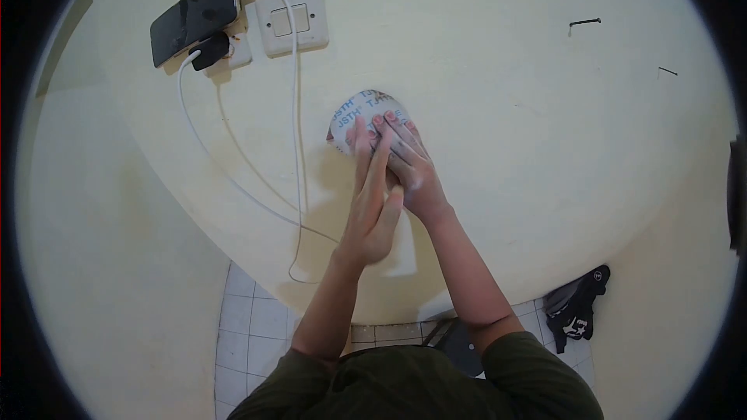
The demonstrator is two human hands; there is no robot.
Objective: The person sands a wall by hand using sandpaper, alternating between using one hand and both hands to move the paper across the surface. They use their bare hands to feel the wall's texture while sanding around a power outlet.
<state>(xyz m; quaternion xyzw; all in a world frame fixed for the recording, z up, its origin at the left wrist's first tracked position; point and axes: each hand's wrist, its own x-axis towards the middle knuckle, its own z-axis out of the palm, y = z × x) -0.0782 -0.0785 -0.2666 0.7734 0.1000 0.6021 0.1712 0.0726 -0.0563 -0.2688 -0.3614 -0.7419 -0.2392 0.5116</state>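
Note:
A round white disc (354, 111) printed with blue "JSTH" lettering lies against the pale wall, near the middle of the head view. My left hand (372, 194) presses on its lower part with the fingers stretched out and the thumb apart. Beside it on the right, my right hand (406, 157) lies over the disc's lower right side, its fingers extended and close to the left fingers. The hands touch or overlap at the fingertips. Part of the disc's lower edge is hidden behind them.
A phone (194, 19) rests at the upper left above a black charger (210, 52), with white cables hanging down. Right of it is a switch plate (313, 29). Two nails (585, 22) stick out at the upper right. Dark cloth (576, 307) lies near the tiled floor (237, 319).

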